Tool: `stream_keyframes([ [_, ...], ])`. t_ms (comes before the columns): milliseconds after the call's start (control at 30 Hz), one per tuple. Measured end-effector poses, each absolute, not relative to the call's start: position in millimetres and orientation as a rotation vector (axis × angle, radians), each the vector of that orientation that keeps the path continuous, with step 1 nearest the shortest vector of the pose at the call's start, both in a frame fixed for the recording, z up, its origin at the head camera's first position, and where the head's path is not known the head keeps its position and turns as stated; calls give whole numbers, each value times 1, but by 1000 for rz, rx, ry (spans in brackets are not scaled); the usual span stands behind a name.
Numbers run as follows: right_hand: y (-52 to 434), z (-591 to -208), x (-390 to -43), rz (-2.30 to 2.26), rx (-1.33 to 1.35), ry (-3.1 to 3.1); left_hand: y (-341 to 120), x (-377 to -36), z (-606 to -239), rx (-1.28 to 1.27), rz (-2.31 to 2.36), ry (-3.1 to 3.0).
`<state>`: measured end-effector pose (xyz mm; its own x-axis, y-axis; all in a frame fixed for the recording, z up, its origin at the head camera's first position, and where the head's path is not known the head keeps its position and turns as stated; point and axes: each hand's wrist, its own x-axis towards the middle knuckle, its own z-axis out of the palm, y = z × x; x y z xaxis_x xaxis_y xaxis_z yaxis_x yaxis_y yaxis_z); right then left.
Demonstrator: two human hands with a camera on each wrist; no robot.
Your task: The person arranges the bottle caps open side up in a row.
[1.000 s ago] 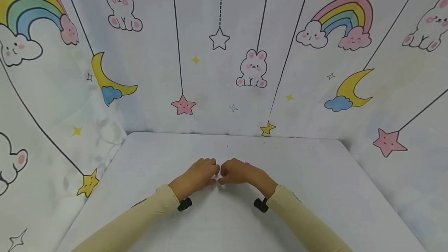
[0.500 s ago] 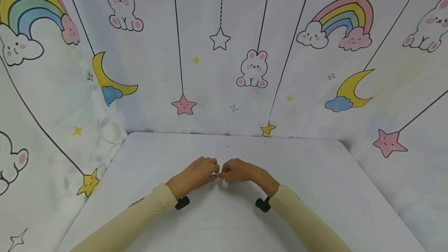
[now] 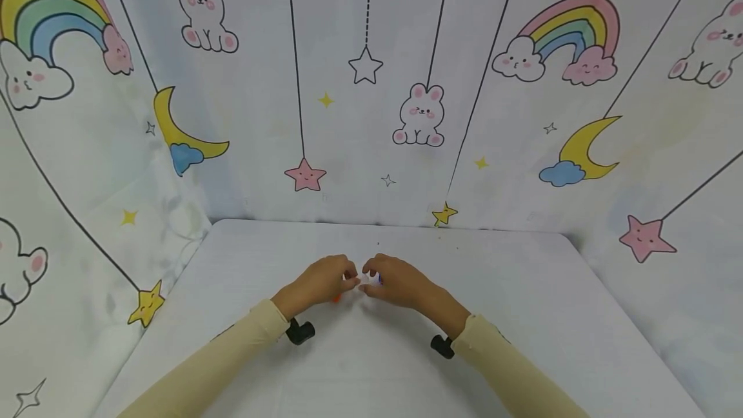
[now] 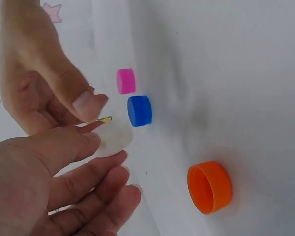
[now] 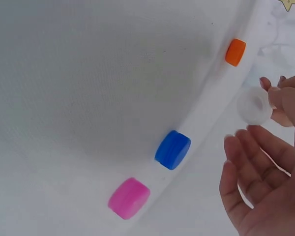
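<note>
The left hand's (image 4: 44,172) thumb and forefinger are pinching a small round cap (image 4: 110,139) of milky, translucent white plastic, smooth and shallow like a bottle top; its other fingers are lying loosely extended beneath. The right hand (image 5: 265,182) is hovering just beside the white cap with its fingers relaxed and slightly spread, gripping nothing, and its thumb is reaching near the rim.

Taking the white cap as the landmark, three more caps are sitting on the table below it. A glossy blue cap (image 4: 139,110), a squat cylinder, is lying just beyond it, and a bright pink cap (image 4: 126,81) of the same shape is resting close behind the blue one. An orange cap (image 4: 210,187), hollow side showing, is lying well apart toward the left hand's side.

The table (image 3: 522,302) under them is a matte, pale surface with rounded corners. Cream sleeves are covering both forearms.
</note>
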<state>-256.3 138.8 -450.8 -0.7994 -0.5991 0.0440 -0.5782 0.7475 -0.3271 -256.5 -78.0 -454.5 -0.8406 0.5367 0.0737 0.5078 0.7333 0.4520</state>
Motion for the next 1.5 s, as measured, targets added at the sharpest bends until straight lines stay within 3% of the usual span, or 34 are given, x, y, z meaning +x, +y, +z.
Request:
stream_keyframes([
  [233, 138, -449, -252, -417, -1014, 2948, -77, -259, -451, 667, 841, 2793],
  [733, 137, -451, -248, -402, -1049, 2956, -83, -265, -451, 535, 1026, 2526],
  [1200, 140, -454, -251, -479, -1025, 2924, -86, -267, -453, 570, 1012, 2526],
  [1500, 141, -455, -255, -448, -983, 2889, -82, -265, -458, 763, 938, 2643],
])
